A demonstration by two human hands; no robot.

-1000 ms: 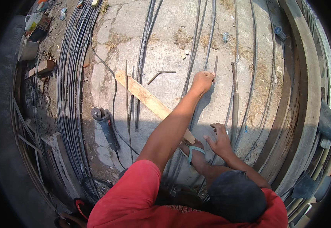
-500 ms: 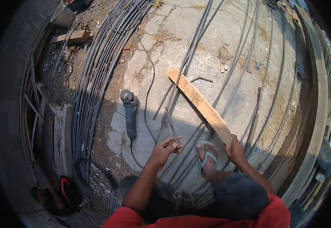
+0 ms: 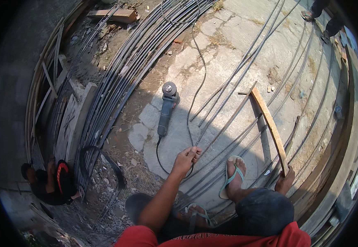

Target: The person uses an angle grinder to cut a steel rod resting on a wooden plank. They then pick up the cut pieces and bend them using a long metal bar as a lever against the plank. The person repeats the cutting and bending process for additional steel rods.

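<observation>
My left hand (image 3: 187, 159) is closed in a pinch on the near end of a thin steel rod (image 3: 228, 120). From my fingers the rod slants up and right to the far end of a wooden plank (image 3: 270, 125). My right hand (image 3: 285, 182) is closed round the plank's near end. The plank stands tilted with a narrow face up and its shadow beside it. Next to its far end lies a short dark bar piece (image 3: 242, 93). Left of the rod, an angle grinder (image 3: 167, 111) rests on the concrete, disc end away from me.
Long rebar rods (image 3: 245, 61) cross the concrete. A thick rebar bundle (image 3: 125, 66) lies at left, with the grinder's cord (image 3: 203, 66) looping near it. Long boards (image 3: 354, 123) line the right side. Another person's foot (image 3: 307, 15) shows at top right. My sandalled foot (image 3: 233, 177) stands between my hands.
My right hand has moved right and turned the plank steeper and onto its narrow side. The rod in my left hand has swung from pointing up-left to up-right. The view has shifted.
</observation>
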